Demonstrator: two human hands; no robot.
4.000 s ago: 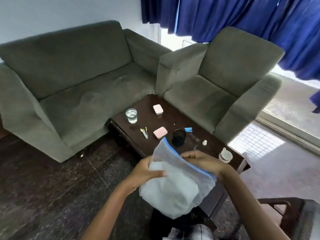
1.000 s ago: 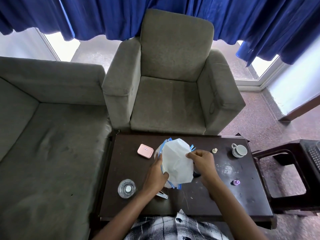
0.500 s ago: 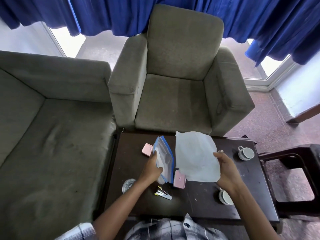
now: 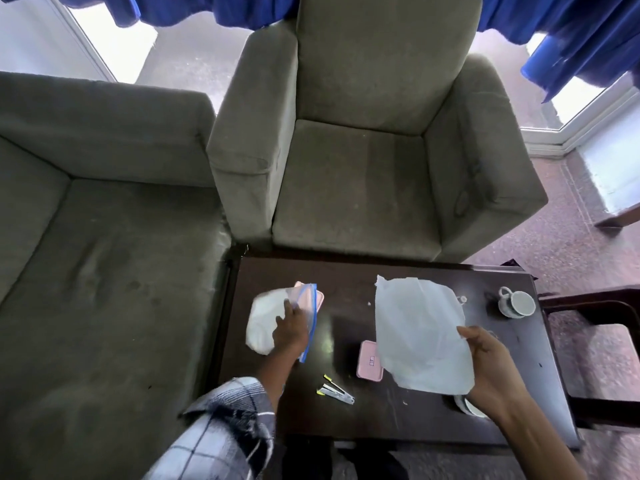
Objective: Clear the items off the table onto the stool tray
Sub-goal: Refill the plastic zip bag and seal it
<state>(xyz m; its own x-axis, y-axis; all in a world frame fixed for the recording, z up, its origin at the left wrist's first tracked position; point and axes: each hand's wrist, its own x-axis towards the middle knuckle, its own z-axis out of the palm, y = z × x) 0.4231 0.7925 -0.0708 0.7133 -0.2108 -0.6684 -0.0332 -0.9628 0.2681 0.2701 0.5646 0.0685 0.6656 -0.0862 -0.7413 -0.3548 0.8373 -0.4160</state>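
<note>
On dark table [image 4: 349, 273] before armchair [image 4: 353, 174], left hand [image 4: 289, 332] gripping zip bag [image 4: 263, 322]; right hand [image 4: 491, 370] pinching white sheet [image 4: 415, 334]

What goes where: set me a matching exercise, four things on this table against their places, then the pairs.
Things:
1. zip bag
2. white sheet
3. cup
4. silver tool

Places:
A. far right corner of the table
B. in the right hand
C. lying between the two arms
D. in the left hand

Pairs: 1-D, 2-B, 3-A, 4-C
</note>
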